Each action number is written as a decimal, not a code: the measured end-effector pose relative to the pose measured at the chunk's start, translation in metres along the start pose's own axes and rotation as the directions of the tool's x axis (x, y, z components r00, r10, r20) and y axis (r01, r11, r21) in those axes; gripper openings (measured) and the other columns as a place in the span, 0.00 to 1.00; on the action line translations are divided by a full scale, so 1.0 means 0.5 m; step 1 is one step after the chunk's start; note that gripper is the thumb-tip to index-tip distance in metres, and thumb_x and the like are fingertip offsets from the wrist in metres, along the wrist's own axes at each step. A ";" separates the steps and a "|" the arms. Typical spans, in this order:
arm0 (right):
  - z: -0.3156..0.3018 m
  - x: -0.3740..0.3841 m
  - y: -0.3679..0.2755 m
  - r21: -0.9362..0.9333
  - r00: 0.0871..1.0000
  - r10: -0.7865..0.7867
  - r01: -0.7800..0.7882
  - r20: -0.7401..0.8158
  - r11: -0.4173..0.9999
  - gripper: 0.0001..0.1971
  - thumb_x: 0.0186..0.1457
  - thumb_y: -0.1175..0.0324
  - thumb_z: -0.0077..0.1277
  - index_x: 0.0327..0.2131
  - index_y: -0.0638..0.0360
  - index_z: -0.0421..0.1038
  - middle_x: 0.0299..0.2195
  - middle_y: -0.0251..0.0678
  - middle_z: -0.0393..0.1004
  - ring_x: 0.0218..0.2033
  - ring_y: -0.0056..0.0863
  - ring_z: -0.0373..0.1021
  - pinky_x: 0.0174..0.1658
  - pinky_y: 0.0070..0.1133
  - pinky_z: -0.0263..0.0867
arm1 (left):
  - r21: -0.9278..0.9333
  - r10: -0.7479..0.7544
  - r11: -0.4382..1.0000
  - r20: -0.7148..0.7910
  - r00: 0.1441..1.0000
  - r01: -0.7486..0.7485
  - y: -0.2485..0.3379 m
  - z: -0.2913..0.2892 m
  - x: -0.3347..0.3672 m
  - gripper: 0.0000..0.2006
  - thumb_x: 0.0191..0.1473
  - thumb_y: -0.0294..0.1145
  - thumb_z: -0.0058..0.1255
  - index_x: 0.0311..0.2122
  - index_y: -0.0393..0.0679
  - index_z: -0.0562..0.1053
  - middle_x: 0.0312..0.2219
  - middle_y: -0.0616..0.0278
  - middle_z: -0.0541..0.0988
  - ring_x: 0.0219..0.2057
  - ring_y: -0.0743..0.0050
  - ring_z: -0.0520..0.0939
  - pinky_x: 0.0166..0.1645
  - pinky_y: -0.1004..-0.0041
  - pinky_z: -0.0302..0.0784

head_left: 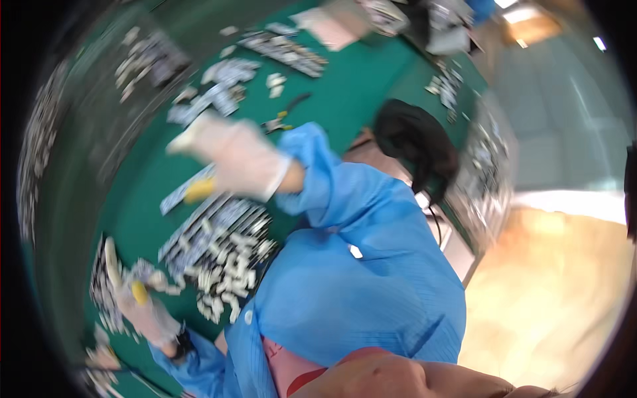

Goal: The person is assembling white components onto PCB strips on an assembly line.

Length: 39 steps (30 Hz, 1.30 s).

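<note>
My left hand (144, 312), in a white glove with a yellow thumb covering, is at the lower left. Its index finger stretches along a row of dark and pale parts (101, 285), thumb apart; whether it touches them is unclear. My right hand (242, 158), gloved alike, is above the green mat (156, 166), smeared by motion. A pale strip (174, 201) lies by its yellow-covered thumb; whether it is gripped cannot be made out. Between my hands and body, pale strips (192, 235) lie side by side next to a heap of small white pieces (229, 278).
Yellow-and-black hand pliers (277, 124) lie past my right wrist. More pale parts (222, 83) and a strip bundle (285, 53) are farther off. A black cloth-like thing (418, 142) and a clear bag of parts (484, 159) are to the right. A tray of parts (149, 60) is far left.
</note>
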State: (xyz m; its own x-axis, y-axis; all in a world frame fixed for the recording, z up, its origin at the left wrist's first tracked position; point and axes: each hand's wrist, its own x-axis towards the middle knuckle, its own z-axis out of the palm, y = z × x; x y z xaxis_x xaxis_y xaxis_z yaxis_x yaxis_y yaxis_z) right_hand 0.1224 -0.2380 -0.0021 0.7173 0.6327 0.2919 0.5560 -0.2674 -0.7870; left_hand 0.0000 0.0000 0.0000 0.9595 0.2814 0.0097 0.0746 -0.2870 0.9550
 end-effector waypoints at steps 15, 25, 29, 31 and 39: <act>-0.046 -0.250 -0.012 0.281 0.981 0.123 -0.077 -0.150 0.957 0.14 0.54 0.67 0.55 0.42 0.61 0.68 0.22 0.36 0.76 0.17 0.21 0.71 0.20 0.17 0.65 | -0.076 -0.033 0.989 0.710 0.703 0.123 0.108 0.263 0.014 0.47 0.48 0.57 0.57 0.63 0.36 0.51 0.24 0.61 0.79 0.21 0.83 0.77 0.26 0.85 0.71; -0.347 -0.480 0.060 0.177 0.177 0.121 0.351 -0.977 0.920 0.13 0.62 0.62 0.42 0.42 0.60 0.66 0.31 0.40 0.74 0.28 0.23 0.72 0.27 0.19 0.67 | -0.049 0.046 0.999 0.591 0.805 -0.021 0.100 0.211 0.021 0.64 0.35 0.74 0.51 0.63 0.27 0.41 0.25 0.61 0.80 0.25 0.75 0.79 0.38 0.77 0.74; -0.417 -0.469 0.018 0.327 -0.092 0.330 0.045 -0.939 0.944 0.20 0.57 0.56 0.50 0.46 0.61 0.67 0.33 0.34 0.75 0.25 0.21 0.69 0.25 0.15 0.63 | -0.038 0.128 0.991 0.560 0.819 -0.129 0.060 0.183 0.036 0.52 0.48 0.68 0.43 0.61 0.27 0.48 0.22 0.62 0.79 0.23 0.78 0.78 0.37 0.78 0.74; -0.368 -0.430 0.037 0.457 0.298 0.445 -0.031 -0.844 0.889 0.16 0.58 0.64 0.49 0.46 0.62 0.68 0.32 0.36 0.75 0.28 0.23 0.73 0.27 0.16 0.67 | -0.086 0.168 0.986 0.572 0.803 -0.146 0.045 0.178 0.043 0.44 0.55 0.60 0.43 0.61 0.27 0.51 0.22 0.61 0.79 0.23 0.80 0.77 0.36 0.78 0.74; -0.218 -0.192 0.010 0.263 0.936 0.338 -0.302 -0.103 0.916 0.14 0.53 0.66 0.53 0.43 0.61 0.69 0.27 0.35 0.78 0.23 0.21 0.74 0.27 0.17 0.69 | 0.013 0.095 0.993 0.480 0.872 -0.116 0.034 0.166 0.060 0.31 0.60 0.44 0.43 0.59 0.29 0.56 0.23 0.61 0.80 0.26 0.81 0.76 0.41 0.77 0.71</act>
State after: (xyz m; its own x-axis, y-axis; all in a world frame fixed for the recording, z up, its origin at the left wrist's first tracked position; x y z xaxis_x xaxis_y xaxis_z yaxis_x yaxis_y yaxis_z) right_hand 0.1022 -0.3790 0.0251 0.9021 0.4268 0.0631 0.1825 -0.2449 -0.9522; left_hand 0.0525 -0.0724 -0.0081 0.9743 -0.2210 -0.0430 -0.0333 -0.3299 0.9434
